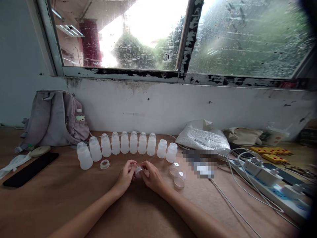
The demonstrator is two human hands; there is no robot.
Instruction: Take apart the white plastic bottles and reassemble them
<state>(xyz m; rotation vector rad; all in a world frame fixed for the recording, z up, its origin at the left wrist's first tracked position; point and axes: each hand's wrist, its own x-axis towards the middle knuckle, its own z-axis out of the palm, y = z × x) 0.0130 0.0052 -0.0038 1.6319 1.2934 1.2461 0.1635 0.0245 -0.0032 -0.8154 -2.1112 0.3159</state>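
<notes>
- Hands: both are drawn in to a narrow grip over the surface (104,211). The right hand (151,176) pinches a small translucent ring (138,171); the left hand (126,176) curls its fingers against the other side of it.
- Limit of view: whether the left hand also conceals a second piece cannot be told.
- Position: the ring sits between the fingertips, in front of the bottle row and well apart from it.
- Nearby: eight bottles (124,143) carry clear domed tops; two open-necked bottles (171,153) stand at the right end. A loose ring (104,164) lies near the left end, and two clear caps (179,182) lie beyond the right hand.
- Recommended handling: grip by the rim, with light, even pressure from both sides; squeezing would probably distort thin plastic.
- Recommended handling: steady with the left, turn with the right, and keep fingertips off inner faces.
</notes>
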